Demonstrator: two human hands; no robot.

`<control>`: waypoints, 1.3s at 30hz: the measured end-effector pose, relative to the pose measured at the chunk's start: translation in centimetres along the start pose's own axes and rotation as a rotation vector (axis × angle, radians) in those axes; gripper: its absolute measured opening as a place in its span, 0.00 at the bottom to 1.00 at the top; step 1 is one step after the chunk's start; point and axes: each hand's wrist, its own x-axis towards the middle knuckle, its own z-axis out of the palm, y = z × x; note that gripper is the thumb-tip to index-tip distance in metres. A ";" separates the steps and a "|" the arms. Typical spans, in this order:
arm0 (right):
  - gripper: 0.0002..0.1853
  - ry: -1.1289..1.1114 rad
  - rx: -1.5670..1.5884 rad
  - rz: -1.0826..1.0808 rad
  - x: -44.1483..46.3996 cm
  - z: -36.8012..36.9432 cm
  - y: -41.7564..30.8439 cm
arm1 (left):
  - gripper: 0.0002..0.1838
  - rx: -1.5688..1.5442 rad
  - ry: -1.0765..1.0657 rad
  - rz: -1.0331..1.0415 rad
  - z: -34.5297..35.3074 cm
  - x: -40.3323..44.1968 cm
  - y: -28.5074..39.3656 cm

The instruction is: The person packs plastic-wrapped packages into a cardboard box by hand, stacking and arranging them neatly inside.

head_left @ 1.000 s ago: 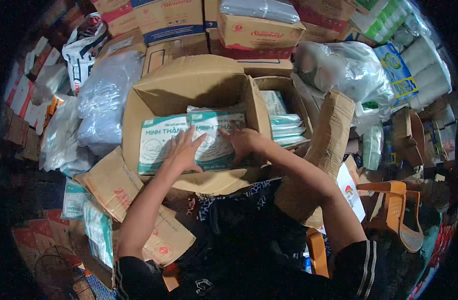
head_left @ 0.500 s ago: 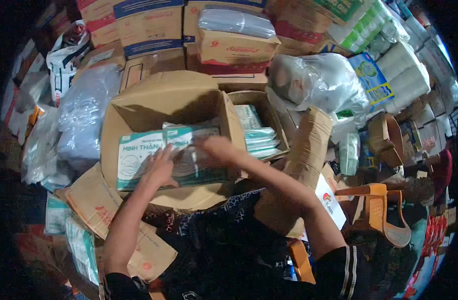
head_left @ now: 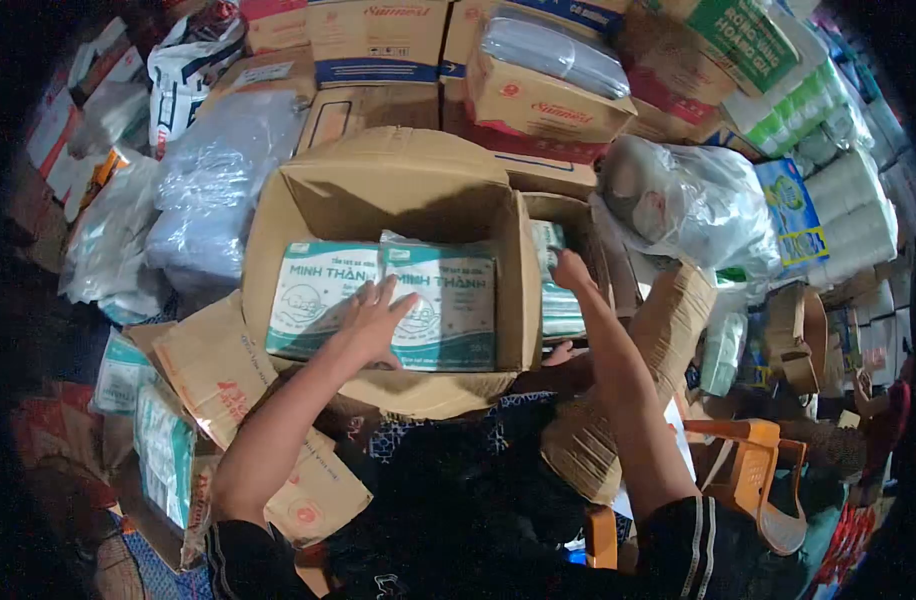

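My left hand (head_left: 371, 325) lies with fingers spread across two side-by-side packets in a large open cardboard box (head_left: 408, 395). The left packet (head_left: 303, 325) and the right packet (head_left: 458, 310) are flat, plastic-wrapped, white and teal, and printed "MINH THÀNH". My right hand (head_left: 575, 271) reaches into a narrower cardboard box (head_left: 563, 208) beside it, at a stack of similar packets (head_left: 561, 312). Its fingers are curled together against the stack's upper part. Whatever they grip is partly hidden and too small to name.
A brown cardboard roll (head_left: 678, 315) leans at the right, near an orange plastic chair (head_left: 748, 465). Clear plastic bundles (head_left: 213, 190) flank the large box on the left. Stacked cartons (head_left: 378, 45) stand behind. Another person's hand (head_left: 863, 388) shows at far right.
My right hand has moved from above the right packet in the large box to the narrower box. My left hand remains on the packets. The view has shifted slightly left.
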 end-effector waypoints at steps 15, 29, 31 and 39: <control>0.15 -0.143 -0.215 0.124 -0.3 1.3 2.6 | 0.65 0.034 -0.029 0.003 -0.5 0.1 0.4; 0.11 1.076 0.050 -0.314 -0.3 -14.0 2.0 | 0.63 0.024 -0.025 0.017 -0.3 0.1 0.1; 0.12 1.208 0.201 -0.295 -2.4 -17.1 -0.8 | 0.60 0.030 -0.004 0.028 -0.4 -0.1 0.2; 0.15 1.119 1.757 -0.481 -3.8 -19.7 -4.0 | 0.28 -0.377 0.359 0.032 -2.8 0.5 1.2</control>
